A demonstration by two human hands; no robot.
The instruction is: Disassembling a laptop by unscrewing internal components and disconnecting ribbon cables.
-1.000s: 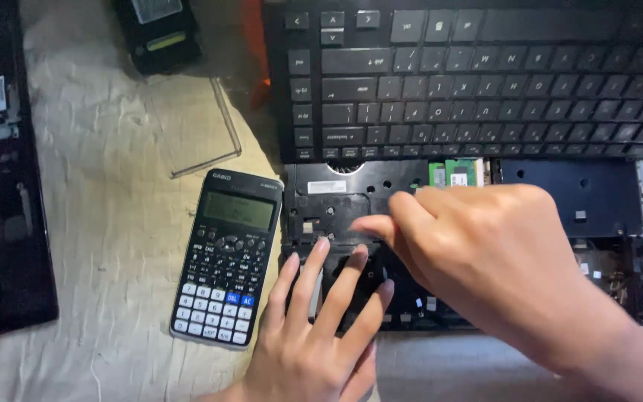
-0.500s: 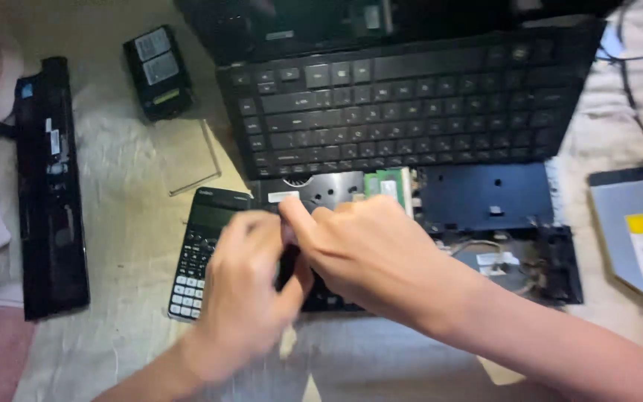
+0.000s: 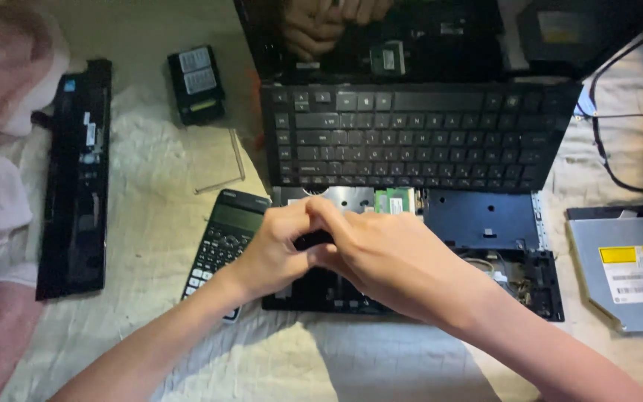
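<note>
Since half a second ago the view has tilted up to show more of the screen, and the left hand (image 3: 277, 249) has met the right hand (image 3: 381, 257) over the opened laptop base (image 3: 485, 223), beside the calculator (image 3: 225, 234). Both pinch a small dark part (image 3: 312, 240) lying directly between their fingertips, long axis left to right, neither hand nearer. Left lies a long black strip (image 3: 76, 179) with small stickers; far right, a grey optical drive (image 3: 626, 260) bearing yellow and white labels.
</note>
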